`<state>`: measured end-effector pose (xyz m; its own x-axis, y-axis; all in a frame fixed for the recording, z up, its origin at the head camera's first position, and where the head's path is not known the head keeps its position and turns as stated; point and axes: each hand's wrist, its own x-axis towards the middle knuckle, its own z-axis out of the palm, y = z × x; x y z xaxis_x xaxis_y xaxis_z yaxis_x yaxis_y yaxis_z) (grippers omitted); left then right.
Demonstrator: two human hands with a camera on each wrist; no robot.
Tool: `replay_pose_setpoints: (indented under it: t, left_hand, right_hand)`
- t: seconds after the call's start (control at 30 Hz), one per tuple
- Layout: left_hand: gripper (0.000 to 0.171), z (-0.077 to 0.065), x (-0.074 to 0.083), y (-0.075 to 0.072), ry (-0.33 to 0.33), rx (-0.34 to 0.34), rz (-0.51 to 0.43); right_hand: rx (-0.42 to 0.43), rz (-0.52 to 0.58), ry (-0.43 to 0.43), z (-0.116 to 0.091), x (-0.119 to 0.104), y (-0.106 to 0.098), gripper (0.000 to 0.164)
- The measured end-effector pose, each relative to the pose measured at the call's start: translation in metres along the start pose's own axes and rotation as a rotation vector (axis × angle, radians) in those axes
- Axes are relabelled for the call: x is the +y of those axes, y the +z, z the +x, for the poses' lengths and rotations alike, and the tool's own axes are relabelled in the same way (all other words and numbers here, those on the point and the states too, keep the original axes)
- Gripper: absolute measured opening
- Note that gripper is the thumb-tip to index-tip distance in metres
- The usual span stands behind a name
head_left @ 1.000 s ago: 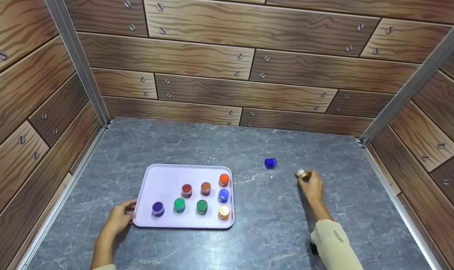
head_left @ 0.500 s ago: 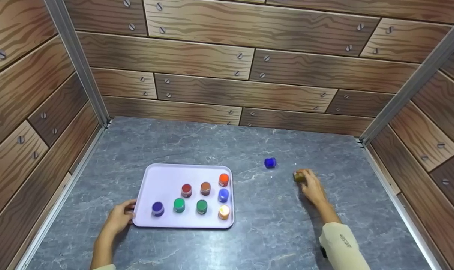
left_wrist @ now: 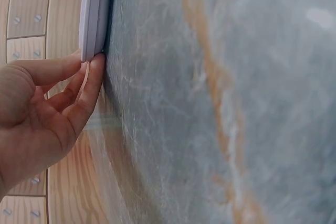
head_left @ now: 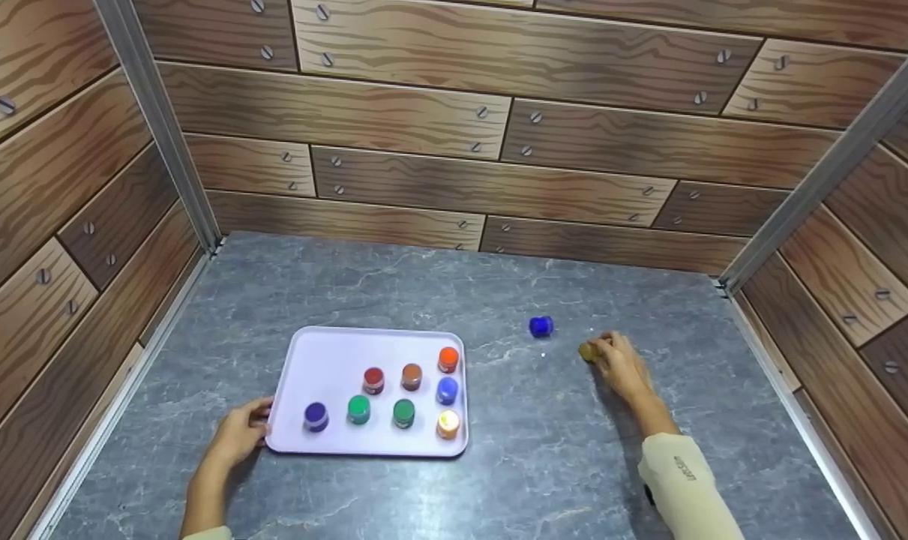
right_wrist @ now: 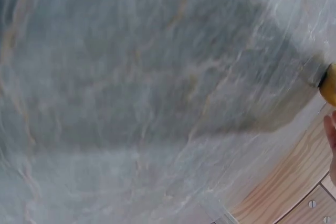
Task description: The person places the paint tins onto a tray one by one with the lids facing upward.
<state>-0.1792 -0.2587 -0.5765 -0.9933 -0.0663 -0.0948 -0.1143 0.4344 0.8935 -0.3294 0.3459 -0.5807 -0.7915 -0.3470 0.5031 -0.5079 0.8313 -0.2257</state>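
Observation:
My left hand (head_left: 236, 435) pinches the near left corner of a pale lilac tray (head_left: 326, 356); in the left wrist view the thumb (left_wrist: 55, 70) lies on one side of its rim and fingers on the other. On the right, my right hand (head_left: 626, 367) holds a small olive-gold paint jar (head_left: 588, 352) between thumb and fingertips, close over the table. Only the jar's yellow end (right_wrist: 329, 88) and some fingertips (right_wrist: 331, 129) show at the right wrist view's edge. A blue paint jar (head_left: 541, 326) lies on its side, left of and beyond the right hand.
Several paint jars stand on the tray, among them purple (head_left: 316, 417), green (head_left: 403, 413), dark red (head_left: 373, 380) and white-orange (head_left: 448, 424) ones. Wood-patterned walls (head_left: 394, 112) enclose the grey marbled table (head_left: 543, 450) at the back and both sides.
The gold jar has been turned in my right hand's fingers and has shifted slightly left. My left hand, the tray and the blue jar stay where they were.

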Motion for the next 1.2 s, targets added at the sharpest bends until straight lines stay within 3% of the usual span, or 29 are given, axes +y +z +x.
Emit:
replay_pose_setpoints:
  t: [0.27,0.63,0.9,1.2]
  left_hand:
    - [0.041,-0.001,0.001,0.001,0.001,0.009,-0.001]
    - [0.041,-0.001,0.002,0.001,0.006,0.011,-0.003]
    - [0.041,0.0,0.001,0.001,0.005,0.011,-0.012]
    - [0.042,0.0,0.0,0.0,0.007,0.011,0.001]
  right_hand:
    - [-0.01,-0.05,0.01,0.007,-0.001,0.004,0.021]
    - [-0.098,-0.174,0.034,0.013,-0.002,0.008,0.033]
    - [-0.171,-0.177,0.09,0.016,-0.007,0.003,0.022]
    - [-0.158,-0.158,0.105,0.013,-0.005,0.0,0.034]
